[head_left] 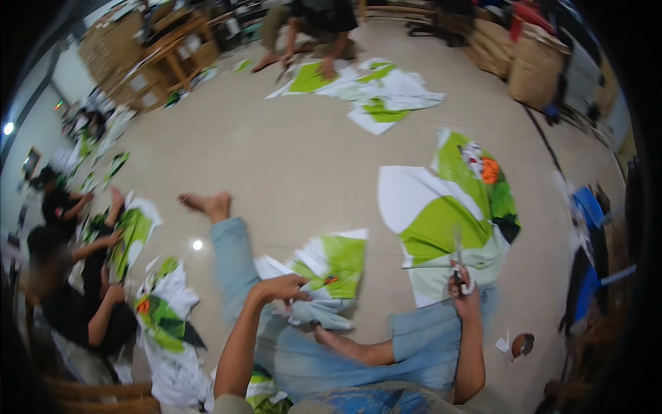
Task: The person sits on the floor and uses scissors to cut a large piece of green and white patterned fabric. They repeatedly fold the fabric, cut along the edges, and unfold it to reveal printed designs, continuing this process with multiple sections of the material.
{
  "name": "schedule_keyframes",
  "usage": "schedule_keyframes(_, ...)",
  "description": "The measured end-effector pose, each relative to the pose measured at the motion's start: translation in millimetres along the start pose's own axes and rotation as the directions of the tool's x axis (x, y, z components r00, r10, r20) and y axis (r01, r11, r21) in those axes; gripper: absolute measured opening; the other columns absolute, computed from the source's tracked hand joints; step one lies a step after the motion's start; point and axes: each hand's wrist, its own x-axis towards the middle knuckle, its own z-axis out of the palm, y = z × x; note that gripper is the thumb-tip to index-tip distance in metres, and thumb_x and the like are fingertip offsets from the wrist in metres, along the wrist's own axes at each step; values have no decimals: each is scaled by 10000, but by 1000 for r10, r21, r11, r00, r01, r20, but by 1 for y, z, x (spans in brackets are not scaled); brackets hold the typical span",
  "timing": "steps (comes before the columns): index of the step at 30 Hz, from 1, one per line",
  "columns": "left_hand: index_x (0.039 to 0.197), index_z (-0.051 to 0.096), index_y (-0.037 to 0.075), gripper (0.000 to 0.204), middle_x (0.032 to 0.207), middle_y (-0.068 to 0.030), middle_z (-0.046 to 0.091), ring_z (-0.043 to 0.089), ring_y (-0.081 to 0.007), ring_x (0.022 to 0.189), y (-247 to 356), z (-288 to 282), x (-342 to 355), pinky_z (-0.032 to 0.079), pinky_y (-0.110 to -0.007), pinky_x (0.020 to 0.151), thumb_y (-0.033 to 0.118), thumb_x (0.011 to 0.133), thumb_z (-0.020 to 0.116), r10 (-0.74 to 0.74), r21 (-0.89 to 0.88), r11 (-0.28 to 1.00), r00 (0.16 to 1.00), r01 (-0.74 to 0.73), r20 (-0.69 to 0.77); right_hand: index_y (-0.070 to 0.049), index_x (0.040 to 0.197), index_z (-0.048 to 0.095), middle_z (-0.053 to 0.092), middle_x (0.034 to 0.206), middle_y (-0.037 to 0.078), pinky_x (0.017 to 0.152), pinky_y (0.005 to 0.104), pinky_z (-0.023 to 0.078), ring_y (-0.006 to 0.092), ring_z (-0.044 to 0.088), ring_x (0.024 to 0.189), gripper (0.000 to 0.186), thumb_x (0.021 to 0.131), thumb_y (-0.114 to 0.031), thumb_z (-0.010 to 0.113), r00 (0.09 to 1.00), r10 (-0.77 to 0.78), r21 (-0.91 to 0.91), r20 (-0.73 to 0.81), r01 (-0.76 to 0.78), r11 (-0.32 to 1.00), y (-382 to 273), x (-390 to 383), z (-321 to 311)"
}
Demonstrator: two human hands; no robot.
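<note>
My right hand is closed round the handles of a pair of scissors, whose blades point away from me. The scissors are over the lower part of a large green and white cloth piece with an orange patch, spread on the floor at my right. In front of my lap, my left hand has its fingers bent at the edge of a smaller green and white cloth piece, seemingly gripping it. Some of that cloth is bunched beside my bent leg.
Cut cloth lies heaped at my left, beside two seated people. Across the floor, another person handles green and white cloth. Cardboard boxes stand far left, brown sacks far right. A brown round object lies near my right knee.
</note>
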Motion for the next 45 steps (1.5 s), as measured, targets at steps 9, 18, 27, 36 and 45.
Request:
schedule_keyframes(9, 1159, 634, 42, 303, 989, -36, 665, 672, -149, 816, -59, -28, -200, 567, -294, 603, 182, 892, 664, -133, -320, 753, 343, -575, -930, -23, 1409, 499, 482, 763, -32, 520, 185, 355, 34, 444, 616, 463, 1030, -284, 554, 995, 51, 44, 86, -55, 998, 20, 9, -19)
schedule_keyframes(18, 1498, 349, -10, 609, 1511, -176, 406, 445, -272, 1352, -150, 36, -233, 348, -386, 1114, 259, 1006, 585, -216, -204, 975, -192, -83, -957, -58, 1344, 567, 636, 925, -3, 666, 233, 496, 78, 589, 775, 381, 1009, -237, 577, 976, -180, -401, -119, 119, 908, 16, 23, 13)
schedule_keyframes(27, 1206, 549, -61, 272, 1171, -169, 585, 610, -293, 1015, 125, 156, -107, 513, -420, 878, 81, 992, 459, 668, 435, 286, -148, -854, -729, 1, 1400, 491, 675, 879, 46, 635, 235, 497, 92, 610, 702, 601, 893, -175, 761, 937, -251, -474, -242, 111, 874, 19, 19, 15)
schedule_keyframes(36, 1044, 587, -36, 154, 1006, -188, 610, 615, -337, 916, 204, 220, -67, 499, -423, 792, 18, 900, 578, 875, -21, 294, 278, -956, -396, -33, 1369, 545, 655, 886, 51, 677, 242, 490, 94, 607, 733, 463, 957, -194, 683, 915, -291, -353, -280, 184, 917, 1, 25, 16)
schedule_keyframes(45, 1498, 378, 37, 675, 1568, -194, 328, 276, -344, 1468, 158, 266, 228, 185, -537, 1193, 321, 941, 630, 762, 603, 632, 533, -487, -368, -56, 1376, 527, 642, 866, 47, 669, 245, 490, 99, 597, 709, 460, 967, -206, 675, 840, -429, -237, -331, 366, 900, -6, 29, 11)
